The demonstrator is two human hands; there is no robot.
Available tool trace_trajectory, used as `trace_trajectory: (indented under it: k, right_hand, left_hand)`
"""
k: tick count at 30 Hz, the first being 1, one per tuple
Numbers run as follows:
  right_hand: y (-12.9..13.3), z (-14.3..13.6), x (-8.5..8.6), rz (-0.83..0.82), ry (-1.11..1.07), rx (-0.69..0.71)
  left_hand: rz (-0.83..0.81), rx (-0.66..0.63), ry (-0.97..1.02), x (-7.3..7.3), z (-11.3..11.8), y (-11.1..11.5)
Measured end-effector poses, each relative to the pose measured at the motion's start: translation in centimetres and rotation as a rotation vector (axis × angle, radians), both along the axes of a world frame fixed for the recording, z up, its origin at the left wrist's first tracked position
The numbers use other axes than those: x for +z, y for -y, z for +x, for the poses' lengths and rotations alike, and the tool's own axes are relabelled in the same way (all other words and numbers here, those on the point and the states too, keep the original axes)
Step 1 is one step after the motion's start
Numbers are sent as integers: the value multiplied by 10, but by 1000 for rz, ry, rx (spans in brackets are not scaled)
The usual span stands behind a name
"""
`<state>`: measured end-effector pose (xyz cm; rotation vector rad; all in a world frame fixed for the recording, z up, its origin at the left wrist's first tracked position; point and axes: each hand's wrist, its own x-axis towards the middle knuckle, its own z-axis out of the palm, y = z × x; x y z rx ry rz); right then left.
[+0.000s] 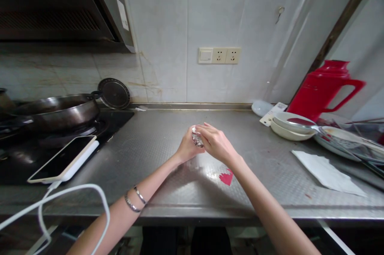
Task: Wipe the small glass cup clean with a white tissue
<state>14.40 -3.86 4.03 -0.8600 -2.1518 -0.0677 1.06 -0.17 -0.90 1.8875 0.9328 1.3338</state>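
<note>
The fingers of the left hand (189, 146) were curled around a small, shiny silvery thing (197, 139), gripping it above the middle of the metal counter (162, 135). The fingers of the right hand (214, 141) lay close together over its top; whether they pinched it, I could not tell, because the hand covered this part. Two silver bracelets (135, 199) were on the left forearm.

Near the right wrist, on the counter, was a torn red scrap (226, 177). Farther to the right lay a folded white paper (328, 173), and behind it were stacked bowls (292, 131), a patterned plate (345, 139) and a red thermos (322, 89).

On the left side, a phone (62, 159) rested at the edge of the black stove (21, 167), with a white cable (96, 186) in front. A metal pan (66, 115) stood on the stove, and a round dark lid (114, 93) leaned against the wall (163, 39). Sockets (226, 56) were on this wall, above the counter.
</note>
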Motion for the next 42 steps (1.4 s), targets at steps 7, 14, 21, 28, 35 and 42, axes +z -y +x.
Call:
trace_trajectory:
  k: [7,14,21,28,35,42]
  right_hand:
    - [12,1,-6,74,-79,53]
    - [-24,7,2,-98,-329,-97]
    - [3,-3,-25,28,-181,-28]
    - [13,-2,-23,135,-153,-148]
    - [-8,4,-15,69,-47,-199]
    - [15,5,-38,180,-26,-215]
  left_hand:
    - [-72,-40,106,-4,-3,-8]
    - [-96,-70,101,-4,1,-5]
    - [-211,-74,170,-1,1,-1]
    - [-263,-120,144,-6,1,-1]
    - [-278,-144,107,-2,6,6]
    - [-272,-156,142,-11,8,4]
